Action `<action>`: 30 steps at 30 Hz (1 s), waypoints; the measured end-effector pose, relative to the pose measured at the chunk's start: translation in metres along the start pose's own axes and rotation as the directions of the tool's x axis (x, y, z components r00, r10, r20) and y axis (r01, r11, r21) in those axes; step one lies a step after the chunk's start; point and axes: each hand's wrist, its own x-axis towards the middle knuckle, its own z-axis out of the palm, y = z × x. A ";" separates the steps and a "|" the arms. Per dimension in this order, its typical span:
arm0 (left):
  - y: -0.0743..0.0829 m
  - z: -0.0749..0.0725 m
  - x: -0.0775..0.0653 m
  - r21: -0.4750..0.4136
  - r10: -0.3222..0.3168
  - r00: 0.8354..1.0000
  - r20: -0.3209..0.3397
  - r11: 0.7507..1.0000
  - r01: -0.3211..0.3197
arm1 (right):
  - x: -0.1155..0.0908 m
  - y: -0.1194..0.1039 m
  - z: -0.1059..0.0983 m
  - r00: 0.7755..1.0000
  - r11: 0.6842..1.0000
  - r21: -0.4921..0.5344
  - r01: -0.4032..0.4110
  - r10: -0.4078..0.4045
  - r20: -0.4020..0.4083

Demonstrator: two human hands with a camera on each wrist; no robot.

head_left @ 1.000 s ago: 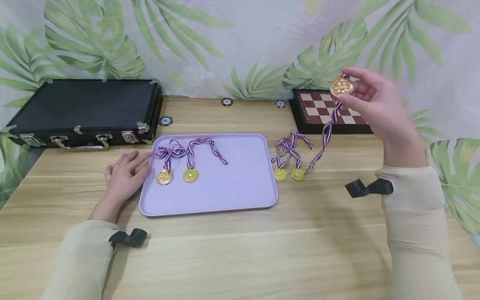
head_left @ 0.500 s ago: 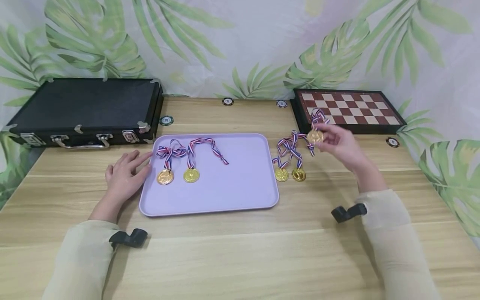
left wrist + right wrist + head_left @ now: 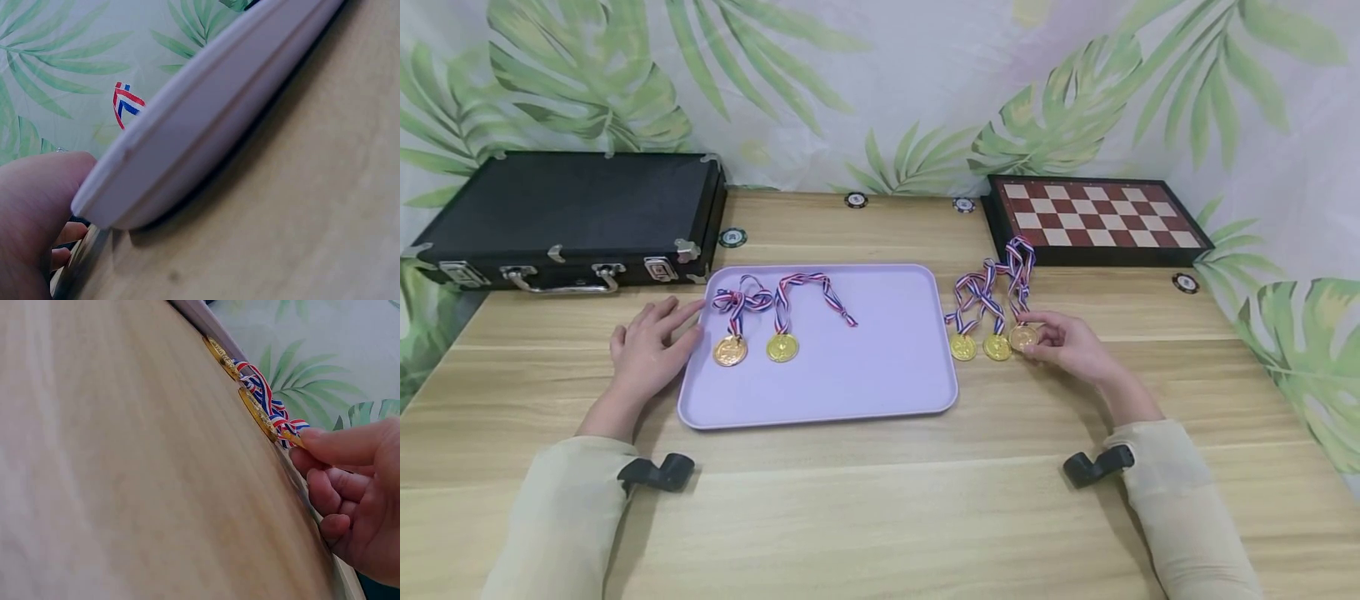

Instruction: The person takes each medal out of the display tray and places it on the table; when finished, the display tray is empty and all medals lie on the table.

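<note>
In the head view my right hand (image 3: 1071, 348) pinches a bronze-coloured medal (image 3: 1022, 337) between thumb and forefinger, low at the table. Its striped red, white and blue ribbon (image 3: 1020, 267) stretches away behind it. Two gold medals, one at the tray side (image 3: 963, 347) and one in the middle (image 3: 997, 347), lie just left of it with tangled ribbons. My left hand (image 3: 651, 350) rests with its fingers against the left rim of the lilac tray (image 3: 880, 358). On that tray lie a bronze-coloured medal (image 3: 730, 351) and a gold medal (image 3: 782, 347), each with a ribbon.
A black case (image 3: 572, 208) with metal clasps stands at the back left. At the back right is a chessboard box (image 3: 1097, 218). Several poker chips are scattered around, including a green one (image 3: 733, 237) beside the case and a black one (image 3: 1185, 283) at the right.
My right hand has brought the bronze-coloured medal down and leftward from above the chessboard to the table, beside the two gold medals. The left hand has stayed at the tray.
</note>
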 end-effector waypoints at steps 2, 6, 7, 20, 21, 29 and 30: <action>0.000 0.000 0.000 0.002 -0.002 1.000 0.002 1.000 0.002 | 0.000 0.002 0.000 1.000 0.998 -0.059 0.028 -0.028 -0.004; 0.000 0.000 0.001 0.001 0.001 1.000 0.003 1.000 -0.001 | 0.000 0.004 -0.002 0.998 0.986 -0.155 0.056 -0.056 0.008; 0.000 -0.001 0.001 0.001 0.001 1.000 0.002 1.000 -0.001 | -0.001 0.004 -0.003 0.998 0.983 -0.172 0.059 -0.058 0.013; -0.001 0.000 0.000 -0.004 -0.006 1.000 0.011 1.000 0.006 | -0.004 0.001 -0.005 0.996 0.951 -0.300 0.079 -0.065 0.056; -0.001 0.000 0.000 -0.003 -0.009 1.000 0.012 1.000 0.009 | -0.004 0.001 -0.005 0.997 0.952 -0.296 0.075 -0.061 0.055; 0.000 0.000 0.000 0.002 -0.013 1.000 0.010 1.000 0.013 | -0.004 -0.007 -0.011 0.997 0.979 -0.192 0.063 -0.055 0.049; 0.000 0.000 0.000 0.002 -0.011 1.000 0.010 1.000 0.011 | -0.003 -0.012 -0.012 0.997 0.980 -0.184 0.076 -0.070 0.039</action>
